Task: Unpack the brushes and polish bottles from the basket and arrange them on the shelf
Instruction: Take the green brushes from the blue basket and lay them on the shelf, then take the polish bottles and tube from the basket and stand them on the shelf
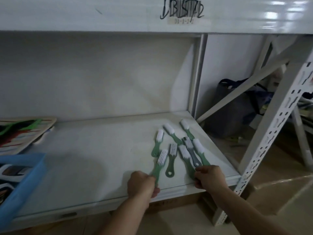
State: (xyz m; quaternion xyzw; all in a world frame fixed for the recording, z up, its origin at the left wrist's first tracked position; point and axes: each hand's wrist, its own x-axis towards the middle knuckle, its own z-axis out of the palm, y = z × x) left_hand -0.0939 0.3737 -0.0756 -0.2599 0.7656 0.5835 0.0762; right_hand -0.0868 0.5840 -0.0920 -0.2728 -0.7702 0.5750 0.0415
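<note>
Our fingers [155, 192] on the left hand [141, 184] are curled tight around the handle of a green brush [160, 162], its white bristles pointing away over the shelf [94, 160]. Our right hand [209, 177] pinches the handle ends of a grey brush [191, 153] and green ones beside it. More brushes lie fanned between and beyond. The blue basket [25, 175] sits at the shelf's left.

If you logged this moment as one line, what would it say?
left hand: gripping green brush | right hand: on brush handles | shelf: brushes laid out | blue basket: left
</note>
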